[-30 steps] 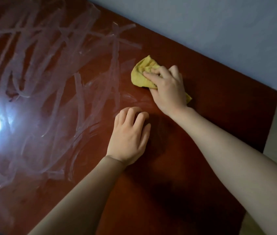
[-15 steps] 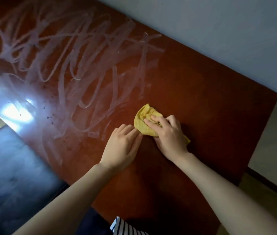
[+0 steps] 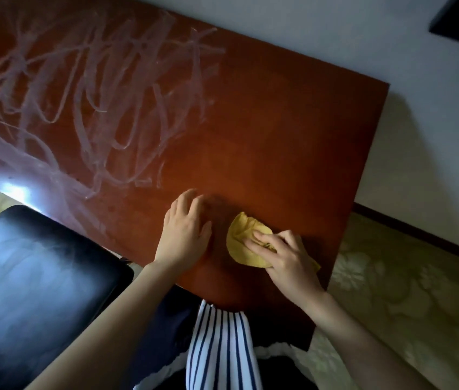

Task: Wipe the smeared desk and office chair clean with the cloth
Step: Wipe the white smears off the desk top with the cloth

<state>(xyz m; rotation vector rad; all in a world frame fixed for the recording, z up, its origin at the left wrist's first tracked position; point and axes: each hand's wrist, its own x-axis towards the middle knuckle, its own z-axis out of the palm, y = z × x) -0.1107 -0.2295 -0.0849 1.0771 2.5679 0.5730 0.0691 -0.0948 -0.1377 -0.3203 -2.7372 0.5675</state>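
- Far left, below the tabletop (image 3: 293, 130) edge: black office chair seat (image 3: 39, 277) with a pale haze across it. Smear or glare, cannot tell. Judged not yet wiped.
- Left and middle of the red-brown tabletop: whitish smears (image 3: 87, 102) in dense, crossing loops and streaks. All of this is left to do.
- Next, left hand (image 3: 186, 235): palm down and flat on the wood, just right of the nearest streaks. Its fingers (image 3: 188, 204) are nearly straight and close together, holding nothing; the tips are slightly blurred. Reads as a brace.
- Bunched yellow cloth (image 3: 241, 243): on the tabletop near the front edge, just beside the left hand and apart from it.
- Then right hand (image 3: 287, 260): on top of the cloth, fingers bent and clamped on the wad, pressing it to the wood. Forearm enters from lower right.
- Right part of the tabletop: no streaks visible, judged done.
- Estimate: desk under half finished, chair to follow.
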